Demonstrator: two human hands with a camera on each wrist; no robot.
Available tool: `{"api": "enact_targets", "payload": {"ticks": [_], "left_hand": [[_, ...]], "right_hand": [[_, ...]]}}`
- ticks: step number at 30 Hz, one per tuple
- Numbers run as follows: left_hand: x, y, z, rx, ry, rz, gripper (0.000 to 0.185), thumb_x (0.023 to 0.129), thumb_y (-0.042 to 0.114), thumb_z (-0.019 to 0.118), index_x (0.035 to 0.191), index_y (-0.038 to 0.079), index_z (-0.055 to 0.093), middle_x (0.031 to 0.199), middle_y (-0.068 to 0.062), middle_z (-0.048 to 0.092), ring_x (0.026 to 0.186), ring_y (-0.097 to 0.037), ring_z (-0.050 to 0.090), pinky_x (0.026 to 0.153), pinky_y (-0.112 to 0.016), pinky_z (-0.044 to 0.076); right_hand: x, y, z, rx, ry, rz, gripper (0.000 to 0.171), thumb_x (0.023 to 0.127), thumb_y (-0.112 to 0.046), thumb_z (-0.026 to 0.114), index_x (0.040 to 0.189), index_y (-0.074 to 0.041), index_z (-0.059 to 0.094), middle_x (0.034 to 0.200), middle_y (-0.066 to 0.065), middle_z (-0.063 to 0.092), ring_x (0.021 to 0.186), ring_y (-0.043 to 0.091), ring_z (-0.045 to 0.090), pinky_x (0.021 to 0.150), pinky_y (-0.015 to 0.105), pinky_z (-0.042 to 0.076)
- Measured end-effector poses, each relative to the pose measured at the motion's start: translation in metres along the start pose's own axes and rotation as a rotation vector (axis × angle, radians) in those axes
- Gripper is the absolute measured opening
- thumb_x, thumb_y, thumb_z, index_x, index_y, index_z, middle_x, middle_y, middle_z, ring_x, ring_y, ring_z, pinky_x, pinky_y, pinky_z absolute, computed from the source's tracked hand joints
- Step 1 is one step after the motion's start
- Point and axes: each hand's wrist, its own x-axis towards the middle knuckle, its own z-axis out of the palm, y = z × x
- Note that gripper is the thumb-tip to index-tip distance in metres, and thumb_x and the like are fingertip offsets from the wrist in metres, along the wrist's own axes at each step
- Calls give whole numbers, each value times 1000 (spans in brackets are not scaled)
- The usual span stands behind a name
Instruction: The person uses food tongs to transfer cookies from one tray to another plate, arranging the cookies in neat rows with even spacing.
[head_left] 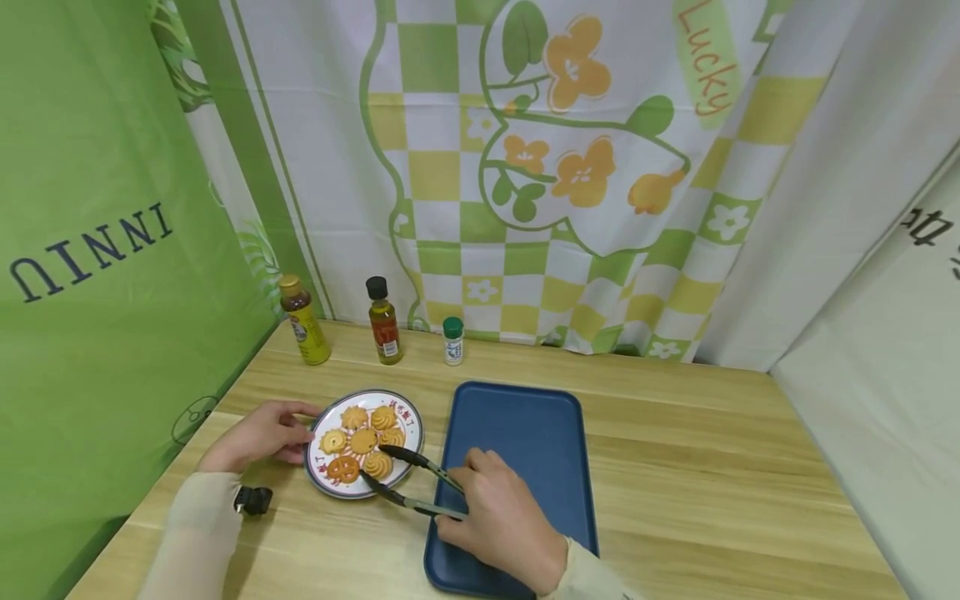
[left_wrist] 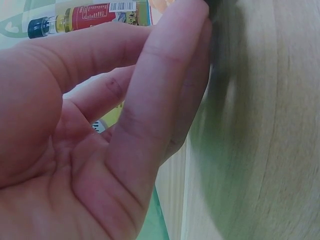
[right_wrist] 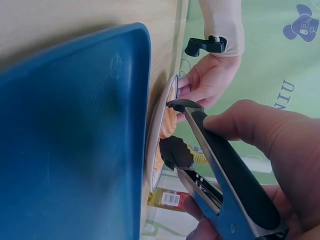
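Note:
In the head view a white plate [head_left: 409, 417] with a blue rim carries several cookies, among them a swirled cookie [head_left: 377, 467] and a pretzel-shaped one [head_left: 343, 469]. My left hand [head_left: 262, 433] holds the plate's left rim with bent fingers. My right hand [head_left: 498, 512] grips kitchen tongs [head_left: 431, 506] with dark scalloped tips. Their arms are spread, and the tips sit over the plate on either side of the swirled cookie. The right wrist view shows the tongs' tips [right_wrist: 176, 151] close at the cookies. In the left wrist view the plate is hidden behind my fingers [left_wrist: 150, 95].
A blue tray [head_left: 517, 433] lies right of the plate, under my right hand. Along the back stand a yellow-labelled bottle [head_left: 306, 325], an oil bottle [head_left: 385, 325] and a green-capped shaker [head_left: 453, 343]. A patterned curtain [head_left: 555, 208] hangs behind the wooden table [head_left: 697, 467].

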Motion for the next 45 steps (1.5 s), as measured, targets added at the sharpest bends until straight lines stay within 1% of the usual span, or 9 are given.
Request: {"api": "enact_targets", "payload": {"ticks": [4, 5, 8, 11, 16, 24, 30, 35, 45], "left_hand": [[1, -1, 0, -3, -7, 7, 56, 108, 0, 65, 160, -14, 47, 111, -21, 68, 84, -21, 75, 76, -33, 74], [1, -1, 0, -4, -8, 8, 56, 108, 1, 65, 160, -14, 47, 111, -20, 68, 84, -21, 74, 76, -32, 74], [1, -1, 0, -4, -10, 10, 56, 108, 1, 64, 159, -14, 47, 110, -20, 68, 84, -21, 74, 76, -32, 74], [0, 0, 1, 0, -7, 9, 55, 108, 1, 64, 159, -14, 48, 110, -20, 67, 84, -21, 74, 75, -32, 74], [-2, 2, 2, 15, -1, 2, 55, 108, 0, 64, 159, -14, 48, 111, -21, 66, 84, -21, 74, 75, -31, 74], [0, 1, 1, 25, -9, 32, 54, 109, -1, 62, 158, -17, 46, 107, -20, 66, 80, -19, 74, 73, -30, 73], [2, 0, 0, 27, -7, 31, 54, 110, -1, 61, 159, -17, 45, 108, -20, 66, 81, -19, 74, 73, -31, 74], [3, -1, 0, 22, -6, 31, 54, 110, -1, 62, 159, -17, 45, 108, -20, 66, 82, -19, 74, 74, -31, 74], [1, -2, 1, 11, -8, 28, 54, 109, -1, 63, 158, -16, 47, 106, -19, 67, 80, -19, 74, 73, -31, 74]], "right_hand": [[0, 3, 3, 4, 22, -28, 40, 86, -31, 91, 115, -5, 84, 103, 2, 68, 81, 9, 46, 60, 19, 43], [0, 9, 10, 2, 45, -57, 38, 88, -33, 89, 114, -5, 84, 102, 2, 68, 80, 10, 46, 58, 21, 42], [0, 11, 13, 7, 52, -72, 39, 89, -34, 89, 114, -4, 84, 102, 2, 67, 81, 10, 45, 57, 22, 42], [0, 9, 12, 15, 25, -52, 41, 89, -35, 89, 116, -5, 84, 104, 3, 68, 81, 10, 46, 58, 22, 42], [0, 0, 1, 15, -36, 8, 46, 87, -37, 94, 120, -7, 84, 108, 2, 70, 82, 9, 47, 60, 19, 42], [-1, 1, 3, 1, -20, -3, 43, 87, -35, 93, 118, -7, 84, 102, 0, 67, 80, 8, 44, 59, 18, 40], [-2, 1, 2, -11, -10, -3, 45, 86, -37, 94, 118, -7, 84, 103, 0, 67, 81, 8, 45, 60, 19, 41], [-3, 3, 2, -1, -13, 15, 46, 85, -36, 94, 119, -7, 84, 102, 0, 68, 80, 8, 45, 60, 18, 40], [-13, 12, -5, -22, 1, 70, 51, 85, -32, 96, 127, -6, 81, 108, 2, 69, 87, 12, 50, 63, 24, 46]]}}
